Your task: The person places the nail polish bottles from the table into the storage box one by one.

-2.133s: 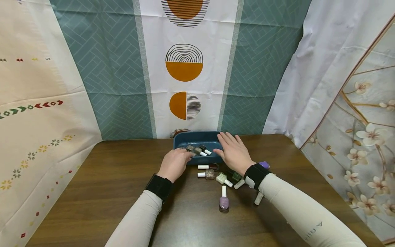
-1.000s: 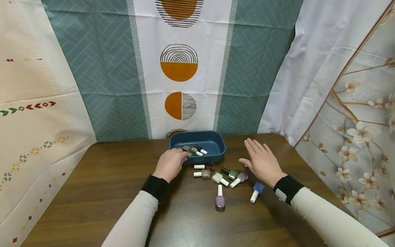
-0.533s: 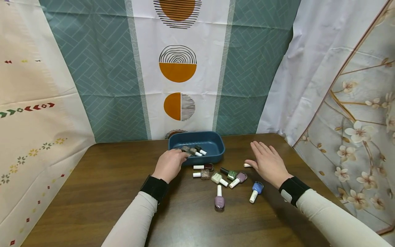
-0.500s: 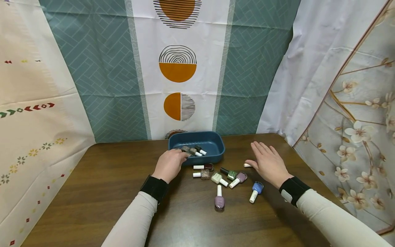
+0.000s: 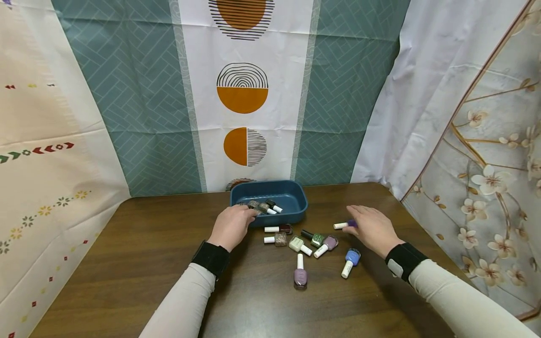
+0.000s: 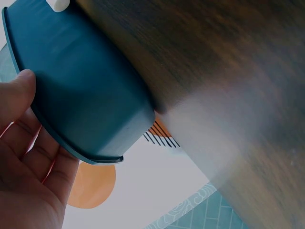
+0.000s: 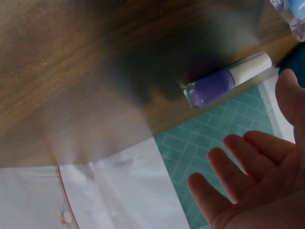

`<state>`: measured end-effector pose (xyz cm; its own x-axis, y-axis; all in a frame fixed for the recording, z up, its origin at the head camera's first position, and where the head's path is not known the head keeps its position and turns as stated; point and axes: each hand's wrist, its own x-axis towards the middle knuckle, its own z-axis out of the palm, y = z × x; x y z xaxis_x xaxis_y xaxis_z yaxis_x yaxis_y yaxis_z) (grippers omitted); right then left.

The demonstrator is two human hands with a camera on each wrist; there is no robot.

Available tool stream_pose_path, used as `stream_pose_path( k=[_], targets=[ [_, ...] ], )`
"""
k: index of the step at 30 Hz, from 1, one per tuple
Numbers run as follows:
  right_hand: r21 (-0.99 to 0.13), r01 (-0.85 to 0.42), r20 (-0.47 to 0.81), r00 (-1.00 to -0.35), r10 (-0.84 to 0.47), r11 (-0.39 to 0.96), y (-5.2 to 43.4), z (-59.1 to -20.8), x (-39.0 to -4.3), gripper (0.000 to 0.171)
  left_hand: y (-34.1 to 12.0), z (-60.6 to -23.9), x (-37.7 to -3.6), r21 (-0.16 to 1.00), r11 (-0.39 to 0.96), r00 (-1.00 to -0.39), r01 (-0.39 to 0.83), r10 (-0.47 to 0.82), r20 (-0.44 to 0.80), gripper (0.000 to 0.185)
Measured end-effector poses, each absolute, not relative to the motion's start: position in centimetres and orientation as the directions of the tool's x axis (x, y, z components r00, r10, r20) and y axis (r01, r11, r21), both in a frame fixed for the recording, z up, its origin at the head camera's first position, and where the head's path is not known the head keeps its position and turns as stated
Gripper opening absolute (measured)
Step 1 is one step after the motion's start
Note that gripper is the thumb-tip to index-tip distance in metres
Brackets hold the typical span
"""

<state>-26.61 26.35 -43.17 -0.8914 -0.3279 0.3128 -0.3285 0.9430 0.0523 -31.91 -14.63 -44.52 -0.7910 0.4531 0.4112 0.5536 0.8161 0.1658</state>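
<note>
My left hand (image 5: 231, 226) grips the left front rim of a dark blue plastic tray (image 5: 291, 218). In the left wrist view, the thumb lies on the outer wall of the tray (image 6: 81, 90) and the fingers reach over its rim. Several dark nail polish bottles with white caps lie in the tray's left part. My right hand (image 5: 372, 229) hovers, fingers loosely extended, over a purple nail polish bottle (image 5: 340, 226) with a white cap. The right wrist view shows that purple bottle (image 7: 214, 87) lying on the table, apart from the fingers (image 7: 228, 171).
Scattered before the tray lie dark red (image 5: 285, 229), glitter (image 5: 280, 239), pale green (image 5: 297, 243), dark green (image 5: 317, 240) and mauve (image 5: 331, 242) nail polish bottles. Nearer are a lilac one (image 5: 300, 278) and a blue one (image 5: 352, 256). A patterned curtain (image 5: 249, 103) hangs behind the wooden table (image 5: 160, 263).
My right hand has moved right from above the tray to the purple bottle, and its fingers have dipped lower. My left hand stays on the tray rim.
</note>
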Motion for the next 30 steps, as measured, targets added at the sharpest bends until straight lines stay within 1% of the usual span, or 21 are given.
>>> stream_pose_path(
  k=[7, 11, 16, 24, 30],
  targets=[
    [0.017, -0.288, 0.233, -0.93, -0.284, 0.957, 26.5, -43.5, -27.1, 0.068, -14.7, -44.7, -32.0, 0.167, 0.817, -0.794, 0.551, 0.452, 0.406, 0.019],
    [-0.002, -0.27, 0.201, -0.944, -0.264, 0.963, 26.7, -43.8, -27.3, 0.065, -14.7, -44.7, -32.0, 0.155, 0.817, -0.788, 0.556, 0.458, 0.413, 0.018],
    [-0.006, -0.268, 0.202, -0.944, -0.261, 0.963, 26.9, -44.0, -27.5, 0.059, -14.7, -44.6, -32.0, 0.139, 0.813, -0.773, 0.566, 0.465, 0.43, 0.017],
    [-0.005, -0.27, 0.202, -0.943, -0.264, 0.963, 27.2, -44.5, -27.9, 0.051, -14.7, -44.6, -32.0, 0.142, 0.819, -0.783, 0.556, 0.458, 0.421, 0.018],
    [-0.001, -0.273, 0.2, -0.943, -0.267, 0.962, 27.4, -45.0, -28.2, 0.046, -14.7, -44.6, -31.9, 0.152, 0.81, -0.776, 0.567, 0.463, 0.429, 0.018]
  ],
)
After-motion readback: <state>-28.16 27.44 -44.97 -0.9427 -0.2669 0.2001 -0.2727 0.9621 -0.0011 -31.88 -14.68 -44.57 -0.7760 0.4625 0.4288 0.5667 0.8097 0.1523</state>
